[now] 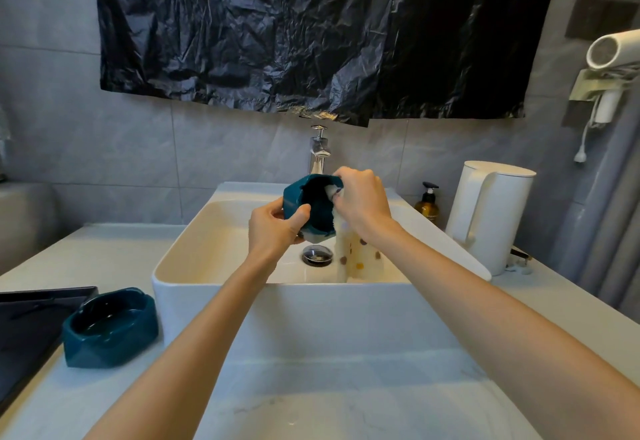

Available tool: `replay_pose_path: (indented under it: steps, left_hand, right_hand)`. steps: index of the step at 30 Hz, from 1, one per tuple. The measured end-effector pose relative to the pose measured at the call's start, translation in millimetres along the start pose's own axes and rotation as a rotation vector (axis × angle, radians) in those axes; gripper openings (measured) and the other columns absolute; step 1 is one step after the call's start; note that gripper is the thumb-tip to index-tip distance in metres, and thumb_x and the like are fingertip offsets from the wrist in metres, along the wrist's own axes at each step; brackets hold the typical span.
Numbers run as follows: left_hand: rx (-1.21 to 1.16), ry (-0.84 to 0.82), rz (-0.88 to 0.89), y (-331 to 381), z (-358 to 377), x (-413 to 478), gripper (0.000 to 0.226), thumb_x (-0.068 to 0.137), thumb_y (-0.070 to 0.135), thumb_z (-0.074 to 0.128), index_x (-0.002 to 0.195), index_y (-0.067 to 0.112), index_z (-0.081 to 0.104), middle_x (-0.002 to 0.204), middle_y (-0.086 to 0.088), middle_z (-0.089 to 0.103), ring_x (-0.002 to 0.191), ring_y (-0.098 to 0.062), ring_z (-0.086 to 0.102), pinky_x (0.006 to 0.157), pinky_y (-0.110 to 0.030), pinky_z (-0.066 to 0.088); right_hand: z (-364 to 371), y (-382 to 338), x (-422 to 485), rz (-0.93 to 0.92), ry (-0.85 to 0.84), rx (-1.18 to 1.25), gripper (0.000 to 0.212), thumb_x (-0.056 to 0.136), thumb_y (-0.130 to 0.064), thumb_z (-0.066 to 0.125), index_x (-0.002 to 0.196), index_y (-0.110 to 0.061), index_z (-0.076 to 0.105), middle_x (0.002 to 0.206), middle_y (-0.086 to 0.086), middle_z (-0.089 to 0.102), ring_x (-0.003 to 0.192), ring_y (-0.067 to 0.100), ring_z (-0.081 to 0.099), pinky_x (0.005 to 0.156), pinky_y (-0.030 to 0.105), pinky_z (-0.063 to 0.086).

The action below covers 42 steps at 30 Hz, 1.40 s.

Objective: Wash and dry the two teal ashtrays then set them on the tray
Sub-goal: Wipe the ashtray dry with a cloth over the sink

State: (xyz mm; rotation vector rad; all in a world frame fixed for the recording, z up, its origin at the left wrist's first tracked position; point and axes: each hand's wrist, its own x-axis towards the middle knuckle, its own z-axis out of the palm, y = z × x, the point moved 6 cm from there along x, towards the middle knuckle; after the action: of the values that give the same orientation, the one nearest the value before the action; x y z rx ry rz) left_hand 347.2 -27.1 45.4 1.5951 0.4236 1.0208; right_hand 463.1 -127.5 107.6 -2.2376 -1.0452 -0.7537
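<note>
My left hand (277, 228) grips a teal ashtray (304, 197) by its rim, tipped on its side above the white basin (242, 287). My right hand (360, 200) holds a cream dotted cloth (360, 252) and presses part of it into the ashtray's hollow; the rest of the cloth hangs down into the basin. A second teal ashtray (110, 327) stands upright on the counter at the left, touching the edge of a dark tray (31, 322).
A chrome tap (320, 149) rises behind the basin, with a drain plug (317, 254) below. A white kettle (488, 214) and an amber pump bottle (428, 202) stand at the right. A hair dryer (609, 59) hangs on the right wall.
</note>
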Motion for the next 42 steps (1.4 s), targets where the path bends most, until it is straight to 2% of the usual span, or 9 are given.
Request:
replay_pose_path:
  steps: [3, 6, 11, 17, 20, 23, 31, 36, 42]
  left_hand:
    - [-0.010, 0.021, 0.031, 2, -4, 0, 0.011, 0.089, 0.018, 0.064, 0.100, 0.016, 0.064, 0.086, 0.003, 0.067, 0.080, -0.017, 0.067, 0.062, -0.025, 0.059]
    - [0.030, 0.077, 0.091, 7, -7, -1, 0.015, 0.087, 0.021, 0.066, 0.101, 0.017, 0.066, 0.083, 0.009, 0.065, 0.078, -0.018, 0.066, 0.060, -0.024, 0.059]
    - [0.048, 0.164, 0.110, 6, -15, 0, 0.013, 0.083, 0.023, 0.069, 0.096, 0.021, 0.068, 0.083, 0.005, 0.068, 0.081, -0.024, 0.066, 0.072, -0.043, 0.060]
    - [0.128, 0.193, 0.228, 17, -15, -7, 0.029, 0.082, 0.023, 0.071, 0.109, 0.014, 0.069, 0.089, 0.003, 0.068, 0.079, -0.010, 0.061, 0.070, -0.020, 0.053]
    - [0.137, 0.150, 0.220, 15, -11, -6, 0.024, 0.081, 0.025, 0.071, 0.104, 0.018, 0.070, 0.085, 0.004, 0.068, 0.077, -0.011, 0.062, 0.069, -0.024, 0.055]
    - [0.104, 0.089, 0.160, 9, -5, -2, 0.016, 0.083, 0.024, 0.069, 0.098, 0.021, 0.068, 0.083, 0.003, 0.069, 0.078, -0.021, 0.066, 0.068, -0.038, 0.060]
    - [-0.016, 0.034, 0.066, 3, -1, 2, 0.012, 0.090, 0.018, 0.063, 0.102, 0.014, 0.064, 0.091, -0.002, 0.066, 0.083, -0.017, 0.066, 0.060, -0.019, 0.057]
    - [-0.146, 0.099, -0.062, -1, -7, 5, 0.013, 0.092, 0.022, 0.059, 0.100, 0.012, 0.063, 0.090, -0.003, 0.067, 0.084, -0.019, 0.066, 0.062, -0.025, 0.060]
    - [-0.056, 0.197, 0.071, 4, -19, 5, 0.006, 0.087, 0.023, 0.065, 0.087, 0.017, 0.065, 0.081, 0.000, 0.068, 0.084, -0.025, 0.068, 0.069, -0.037, 0.060]
  right_hand:
    - [-2, -3, -3, -0.059, 0.068, 0.002, 0.018, 0.092, -0.018, 0.058, 0.107, -0.010, 0.065, 0.091, 0.013, 0.068, 0.084, 0.032, 0.063, 0.068, 0.036, 0.055]
    - [7, 6, -15, 0.131, 0.088, 0.239, 0.018, 0.091, -0.019, 0.057, 0.096, -0.008, 0.069, 0.086, 0.011, 0.068, 0.078, 0.027, 0.059, 0.061, 0.031, 0.047]
    - [21, 9, -24, 0.406, -0.019, 0.483, 0.024, 0.088, -0.018, 0.059, 0.065, -0.011, 0.061, 0.066, 0.006, 0.057, 0.062, 0.022, 0.047, 0.044, 0.026, 0.029]
    - [36, 19, -34, 0.649, -0.090, 0.681, 0.015, 0.080, -0.017, 0.069, 0.071, -0.009, 0.062, 0.067, 0.003, 0.056, 0.062, 0.018, 0.049, 0.051, 0.024, 0.038]
    - [31, 23, -32, 0.575, -0.116, 0.592, 0.014, 0.081, -0.016, 0.068, 0.084, -0.003, 0.068, 0.080, 0.008, 0.064, 0.071, 0.022, 0.056, 0.052, 0.026, 0.041]
    - [8, 18, -19, 0.289, -0.017, 0.320, 0.009, 0.081, -0.011, 0.064, 0.078, -0.004, 0.069, 0.076, 0.010, 0.066, 0.071, 0.026, 0.059, 0.050, 0.028, 0.039]
    - [-11, -7, -1, -0.158, 0.098, -0.081, 0.024, 0.096, -0.019, 0.055, 0.116, -0.009, 0.062, 0.101, 0.014, 0.070, 0.091, 0.031, 0.064, 0.078, 0.040, 0.056]
    - [-20, -2, -18, -0.025, 0.236, 0.497, 0.026, 0.092, -0.024, 0.063, 0.115, -0.013, 0.069, 0.099, 0.002, 0.073, 0.088, 0.014, 0.064, 0.074, 0.028, 0.053]
    - [12, 6, -29, 0.404, 0.023, 0.671, 0.022, 0.084, -0.022, 0.069, 0.079, -0.001, 0.071, 0.072, 0.006, 0.063, 0.069, 0.019, 0.054, 0.057, 0.029, 0.042]
